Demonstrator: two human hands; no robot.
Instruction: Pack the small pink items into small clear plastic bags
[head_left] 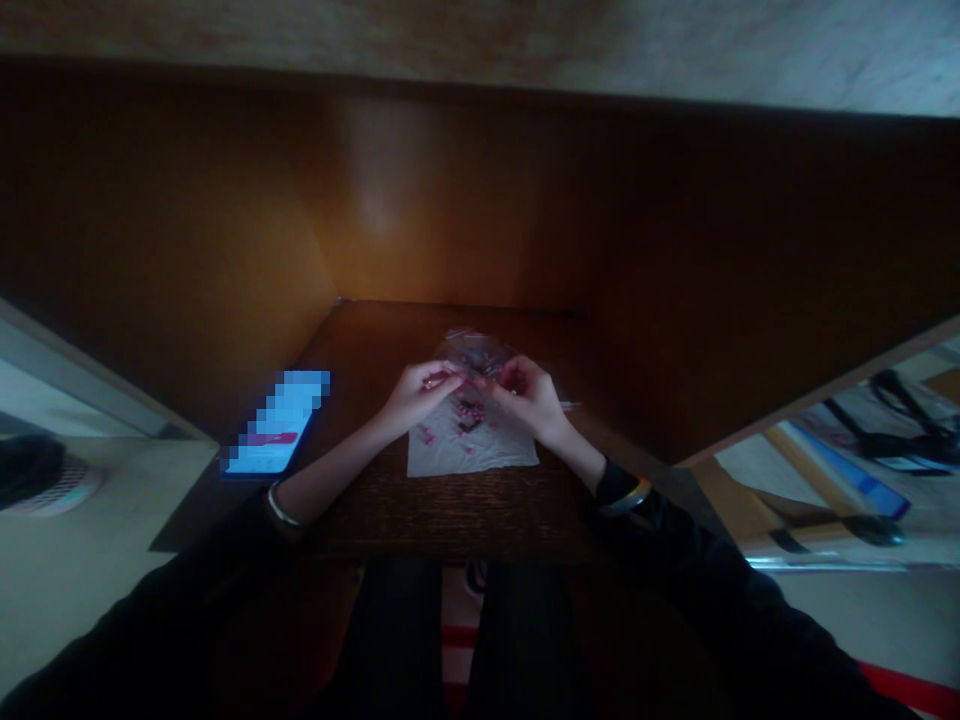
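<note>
My left hand (420,392) and my right hand (531,393) meet over a white sheet (472,450) lying on a dark wooden desk (450,510). Both hands have their fingers pinched together around tiny pink pieces (466,410) that are too small to name. More small pink and dark pieces lie scattered on the sheet below the fingers. A clear plastic bag (476,350) with similar bits rests just behind the hands. A thin bracelet sits on my left wrist, a thicker bangle on my right.
A lit phone (276,425) lies at the desk's left edge. Wooden partition walls (225,250) close in the desk at left, back and right. Beyond the right partition is another surface with dark and blue items (862,480).
</note>
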